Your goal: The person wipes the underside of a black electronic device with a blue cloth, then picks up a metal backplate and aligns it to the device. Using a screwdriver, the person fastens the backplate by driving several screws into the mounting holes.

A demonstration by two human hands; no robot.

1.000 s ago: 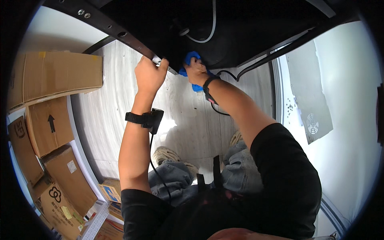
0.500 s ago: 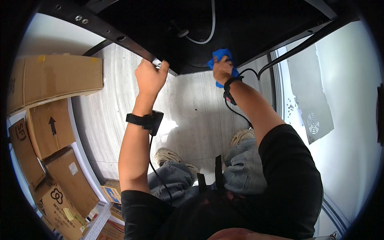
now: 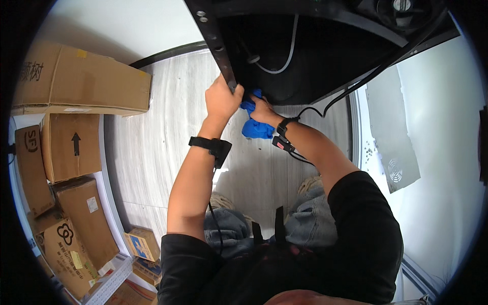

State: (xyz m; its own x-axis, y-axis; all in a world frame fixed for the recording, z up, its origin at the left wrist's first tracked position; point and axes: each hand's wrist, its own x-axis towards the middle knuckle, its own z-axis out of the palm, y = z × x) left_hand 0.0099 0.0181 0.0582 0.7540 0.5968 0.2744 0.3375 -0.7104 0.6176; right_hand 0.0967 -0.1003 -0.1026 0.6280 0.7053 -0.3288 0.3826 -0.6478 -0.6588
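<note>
My left hand is closed round the lower end of the side edge of a black metal cabinet, thumb on the inner side. Beside it, my right hand holds a crumpled blue cloth at the cabinet's bottom corner. Part of the cloth bunches up between the hand and the black surface, and the rest hangs below. Inside the dark cabinet a thin white tube curves down to a small fitting. Some of the right fingertips are hidden by the cloth and the cabinet.
On the left, several cardboard boxes stand stacked on a white shelf rack. A black cable runs down the cabinet's right side. A grey panel lies against the white surface at the right. Light wood-look floor stretches below.
The cabinet has swung to the right in view, my left hand moving with its edge. My right hand has carried the blue cloth leftward, close beside my left hand.
</note>
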